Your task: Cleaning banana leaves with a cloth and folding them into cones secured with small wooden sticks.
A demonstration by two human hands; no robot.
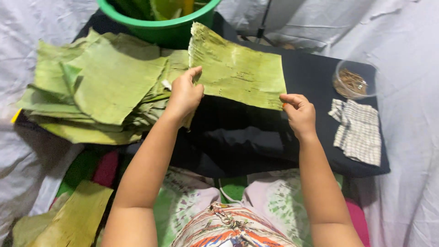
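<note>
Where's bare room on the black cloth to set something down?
Free: black cloth below the held leaf, between both hands, and the strip between right hand and checked cloth. Crowded: leaf stack at left, green tub, glass bowl.

This looks like a makeshift home food-preparation spot on the floor, not a fitted kitchen. Crumpled white cloth sheeting drapes all round. A low worktop covered in black fabric carries a stack of cut green banana leaves, a green plastic bucket, a clear round plastic container and a folded checked cloth.
</note>
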